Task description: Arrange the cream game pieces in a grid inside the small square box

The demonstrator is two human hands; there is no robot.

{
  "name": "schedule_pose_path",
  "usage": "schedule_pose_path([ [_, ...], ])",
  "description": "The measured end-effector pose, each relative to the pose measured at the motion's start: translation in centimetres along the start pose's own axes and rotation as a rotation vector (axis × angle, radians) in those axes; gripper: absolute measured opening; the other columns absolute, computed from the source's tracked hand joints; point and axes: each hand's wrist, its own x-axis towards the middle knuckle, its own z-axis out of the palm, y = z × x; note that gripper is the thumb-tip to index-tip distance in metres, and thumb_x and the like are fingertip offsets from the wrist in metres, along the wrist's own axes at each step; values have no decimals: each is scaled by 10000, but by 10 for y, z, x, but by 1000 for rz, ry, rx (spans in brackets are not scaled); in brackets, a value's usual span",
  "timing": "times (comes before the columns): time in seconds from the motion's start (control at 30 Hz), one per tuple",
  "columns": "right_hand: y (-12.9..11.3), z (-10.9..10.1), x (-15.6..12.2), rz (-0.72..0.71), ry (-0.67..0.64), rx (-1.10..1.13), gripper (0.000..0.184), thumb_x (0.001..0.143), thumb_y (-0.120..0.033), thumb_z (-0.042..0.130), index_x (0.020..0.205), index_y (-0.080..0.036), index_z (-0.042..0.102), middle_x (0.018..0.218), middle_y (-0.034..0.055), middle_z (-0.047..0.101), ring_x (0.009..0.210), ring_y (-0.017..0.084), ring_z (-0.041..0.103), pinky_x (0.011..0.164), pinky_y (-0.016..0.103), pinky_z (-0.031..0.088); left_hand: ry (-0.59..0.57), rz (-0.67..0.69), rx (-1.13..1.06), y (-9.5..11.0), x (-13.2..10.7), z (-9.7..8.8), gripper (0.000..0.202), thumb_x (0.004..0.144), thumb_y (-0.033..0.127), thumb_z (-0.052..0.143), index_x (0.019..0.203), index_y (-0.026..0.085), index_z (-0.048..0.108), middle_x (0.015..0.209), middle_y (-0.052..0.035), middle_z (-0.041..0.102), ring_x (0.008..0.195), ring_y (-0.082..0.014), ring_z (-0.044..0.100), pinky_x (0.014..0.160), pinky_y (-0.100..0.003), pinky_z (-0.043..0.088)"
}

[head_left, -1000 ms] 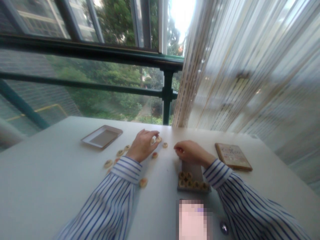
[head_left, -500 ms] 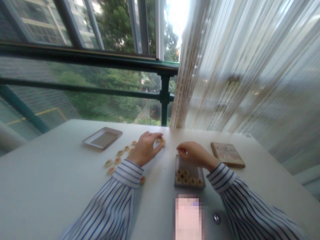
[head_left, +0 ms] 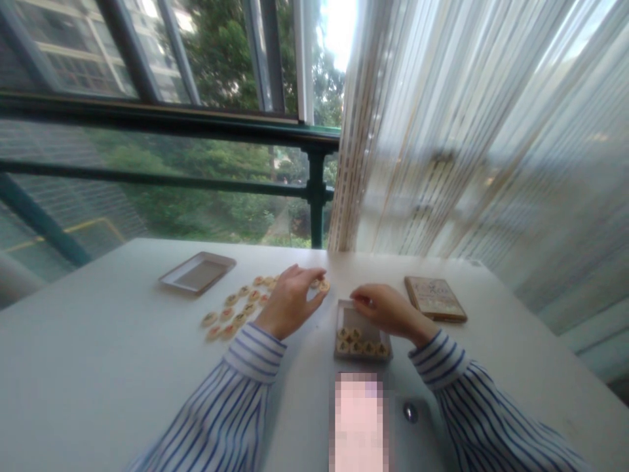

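My left hand (head_left: 289,300) is closed in a loose pinch, its thumb and forefinger around a round wooden Chinese chess piece (head_left: 323,286). A second piece shows partly behind it. Several more pieces (head_left: 230,299), with red or dark characters, lie in loose rows beside and partly under this hand. My right hand (head_left: 388,309) is over the far right part of a small open box (head_left: 364,358), its fingers curled together. Whatever its fingertips hold, if anything, is hidden. Several pieces (head_left: 362,347) sit in rows at the box's near end.
A shallow tray-like lid (head_left: 198,273) lies at the back left of the white table (head_left: 98,354). On the right is a flat printed box (head_left: 435,299). A small shiny oval object (head_left: 410,412) and a blurred-out patch are in front. Railing and curtain stand beyond the table.
My left hand has moved slightly right with the piece at its fingertips, uncovering more pieces on the table. My right hand stays over the box. The whole view has shifted a little.
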Motion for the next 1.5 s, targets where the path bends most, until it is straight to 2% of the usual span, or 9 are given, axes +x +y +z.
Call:
schedule_pose_path([
  [0.47,5,4,-23,-4,91,61,188,824,-218,464,854,-173,643,771,39,650,711,130,556,664,240,379,-9,47,-25,27,-2,8,270,776,224,533,1045,189,536,919,-41,631,909,-203,556,968,-453,335],
  [0.7,8,10,-28,16,98,139,198,820,-224,478,902,-170,649,800,45,664,716,134,570,676,242,398,-38,35,-100,35,-12,21,290,773,202,536,1061,190,513,926,-43,639,912,-194,570,970,-455,343],
  [1.13,15,17,-24,90,70,440,197,805,-265,520,886,-153,660,769,35,676,674,123,577,616,225,422,-64,39,-214,42,-25,40,268,776,191,535,1041,179,500,926,-48,645,890,-171,592,963,-423,380],
  [1.33,18,23,-23,97,15,591,239,790,-323,553,909,-141,653,827,54,680,743,139,592,672,250,451,-87,53,-254,45,-29,47,256,782,171,525,1036,196,502,946,-32,645,905,-164,593,960,-404,390],
  [1.5,20,28,-22,117,-9,708,259,773,-345,577,904,-132,647,854,70,679,752,147,597,678,268,468,-70,18,-283,42,-33,52,252,777,189,536,1027,192,510,939,-50,649,911,-181,596,950,-412,404],
])
